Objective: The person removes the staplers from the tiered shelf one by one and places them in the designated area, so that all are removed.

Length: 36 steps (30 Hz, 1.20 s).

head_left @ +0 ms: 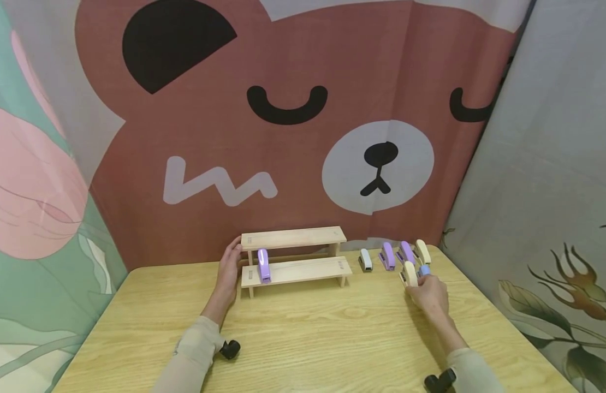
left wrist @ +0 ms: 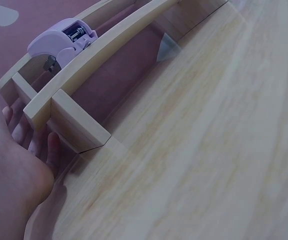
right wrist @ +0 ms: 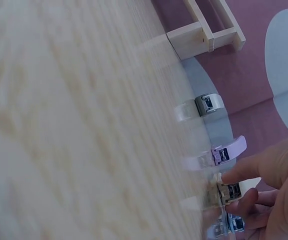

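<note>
My left hand (head_left: 227, 273) rests along the left end of a two-tier wooden rack (head_left: 298, 268), its fingers loosely bent behind the end supports in the left wrist view. A purple stapler (head_left: 264, 266) stands on the lower tier near that end. My right hand (head_left: 433, 295) is at the right of the table, pinching a cream stapler (head_left: 409, 274) between thumb and finger in the right wrist view. Right beside it is a blue stapler (head_left: 424, 269), partly hidden by the hand.
Behind the right hand stand two purple staplers (head_left: 388, 256) and another cream stapler (head_left: 423, 252). A grey-white stapler (head_left: 365, 260) sits between them and the rack. A bear-print curtain (head_left: 209, 218) hangs behind the wooden table (head_left: 303, 338).
</note>
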Each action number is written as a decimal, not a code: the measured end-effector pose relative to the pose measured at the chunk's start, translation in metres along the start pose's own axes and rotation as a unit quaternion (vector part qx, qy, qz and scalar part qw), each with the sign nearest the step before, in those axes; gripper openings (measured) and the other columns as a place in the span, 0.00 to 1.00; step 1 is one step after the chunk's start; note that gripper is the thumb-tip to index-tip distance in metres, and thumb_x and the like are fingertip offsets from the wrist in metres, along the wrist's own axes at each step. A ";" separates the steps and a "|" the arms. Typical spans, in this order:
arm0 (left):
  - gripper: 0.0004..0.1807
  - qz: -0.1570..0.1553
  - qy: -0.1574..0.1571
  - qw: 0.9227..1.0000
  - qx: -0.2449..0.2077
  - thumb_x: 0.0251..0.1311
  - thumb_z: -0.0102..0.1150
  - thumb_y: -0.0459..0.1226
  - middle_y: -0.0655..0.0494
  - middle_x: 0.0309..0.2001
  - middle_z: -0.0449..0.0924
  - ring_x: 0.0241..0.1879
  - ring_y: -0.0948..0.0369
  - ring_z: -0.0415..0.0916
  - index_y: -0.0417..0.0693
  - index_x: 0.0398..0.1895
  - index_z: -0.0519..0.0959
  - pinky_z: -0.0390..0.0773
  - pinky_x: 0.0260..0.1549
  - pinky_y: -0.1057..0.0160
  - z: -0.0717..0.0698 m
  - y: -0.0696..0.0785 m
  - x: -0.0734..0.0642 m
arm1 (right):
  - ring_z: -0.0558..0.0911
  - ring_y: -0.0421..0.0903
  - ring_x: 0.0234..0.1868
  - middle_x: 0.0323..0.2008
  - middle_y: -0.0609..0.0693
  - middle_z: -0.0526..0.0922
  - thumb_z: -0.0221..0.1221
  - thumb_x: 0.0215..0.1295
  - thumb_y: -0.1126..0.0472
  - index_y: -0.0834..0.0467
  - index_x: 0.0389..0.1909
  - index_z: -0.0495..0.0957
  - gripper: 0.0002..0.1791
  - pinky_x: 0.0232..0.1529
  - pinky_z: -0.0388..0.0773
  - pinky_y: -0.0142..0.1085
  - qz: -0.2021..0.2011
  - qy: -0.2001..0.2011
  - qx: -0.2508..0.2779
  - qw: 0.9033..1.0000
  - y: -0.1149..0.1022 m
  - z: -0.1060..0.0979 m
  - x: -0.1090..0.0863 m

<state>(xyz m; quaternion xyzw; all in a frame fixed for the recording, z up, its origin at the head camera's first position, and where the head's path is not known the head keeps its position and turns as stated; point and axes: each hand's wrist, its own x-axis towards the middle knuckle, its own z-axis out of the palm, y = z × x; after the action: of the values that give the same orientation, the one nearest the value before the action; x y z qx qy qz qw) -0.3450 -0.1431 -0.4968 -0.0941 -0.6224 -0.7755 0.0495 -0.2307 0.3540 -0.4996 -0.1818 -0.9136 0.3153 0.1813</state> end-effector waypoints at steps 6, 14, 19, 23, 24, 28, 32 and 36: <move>0.30 0.003 0.009 1.000 -0.022 0.79 0.48 0.49 0.48 0.70 0.66 0.70 0.47 0.60 0.52 0.78 0.62 0.54 0.70 0.41 -0.003 -0.014 0.011 | 0.76 0.56 0.26 0.24 0.58 0.79 0.66 0.49 0.63 0.62 0.26 0.78 0.07 0.20 0.69 0.45 0.006 -0.011 -0.005 1.000 0.000 -0.001 0.001; 0.29 -0.008 0.010 1.000 -0.027 0.80 0.46 0.48 0.48 0.72 0.63 0.71 0.47 0.58 0.52 0.79 0.61 0.54 0.70 0.42 -0.007 -0.024 0.016 | 0.77 0.58 0.30 0.33 0.63 0.79 0.64 0.58 0.61 0.62 0.32 0.74 0.10 0.22 0.70 0.49 -0.013 -0.018 -0.032 0.999 -0.015 -0.014 -0.001; 0.29 -0.004 0.022 0.999 -0.026 0.77 0.50 0.53 0.52 0.69 0.67 0.69 0.50 0.61 0.57 0.77 0.65 0.57 0.68 0.43 -0.007 -0.029 0.015 | 0.80 0.61 0.34 0.44 0.69 0.81 0.62 0.66 0.56 0.68 0.49 0.77 0.20 0.25 0.74 0.50 -0.015 -0.027 -0.026 0.999 -0.027 -0.022 -0.003; 0.30 0.006 0.028 0.999 -0.021 0.76 0.51 0.55 0.50 0.67 0.70 0.66 0.49 0.65 0.58 0.76 0.66 0.61 0.65 0.40 -0.007 -0.031 0.013 | 0.82 0.62 0.41 0.48 0.68 0.82 0.60 0.68 0.54 0.70 0.56 0.76 0.25 0.32 0.76 0.53 -0.026 -0.028 -0.008 0.999 -0.038 -0.023 -0.006; 0.30 0.008 0.030 0.999 -0.020 0.75 0.51 0.55 0.50 0.66 0.70 0.66 0.48 0.65 0.59 0.76 0.66 0.61 0.65 0.40 -0.007 -0.031 0.013 | 0.82 0.62 0.40 0.46 0.67 0.82 0.60 0.67 0.55 0.70 0.55 0.77 0.24 0.33 0.76 0.53 -0.032 -0.020 0.000 0.999 -0.040 -0.022 -0.007; 0.30 0.014 0.035 0.999 -0.021 0.75 0.52 0.56 0.51 0.66 0.71 0.65 0.47 0.65 0.59 0.75 0.68 0.61 0.65 0.39 -0.008 -0.032 0.014 | 0.82 0.56 0.35 0.36 0.59 0.84 0.61 0.65 0.60 0.69 0.48 0.81 0.17 0.32 0.76 0.47 -0.078 0.040 0.038 0.995 -0.052 -0.014 -0.010; 0.30 0.018 0.034 0.999 -0.027 0.74 0.53 0.55 0.50 0.65 0.72 0.65 0.45 0.65 0.59 0.75 0.68 0.62 0.64 0.40 -0.007 -0.034 0.016 | 0.81 0.49 0.29 0.31 0.54 0.85 0.62 0.64 0.63 0.65 0.42 0.84 0.10 0.29 0.75 0.38 -0.132 0.100 0.075 0.983 -0.061 0.000 -0.013; 0.30 0.017 0.031 0.999 -0.027 0.74 0.53 0.56 0.50 0.65 0.72 0.65 0.44 0.65 0.59 0.75 0.67 0.63 0.63 0.41 -0.006 -0.033 0.017 | 0.81 0.46 0.27 0.29 0.51 0.84 0.63 0.63 0.65 0.64 0.40 0.85 0.08 0.28 0.75 0.33 -0.183 0.128 0.103 0.969 -0.068 0.013 -0.015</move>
<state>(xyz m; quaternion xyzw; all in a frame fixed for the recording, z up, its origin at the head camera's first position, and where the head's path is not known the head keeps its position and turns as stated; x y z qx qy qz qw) -0.3685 -0.1409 -0.5258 -0.0816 -0.5976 -0.7936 0.0797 -0.2382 0.2910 -0.4684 -0.0308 -0.8632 0.3435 0.3686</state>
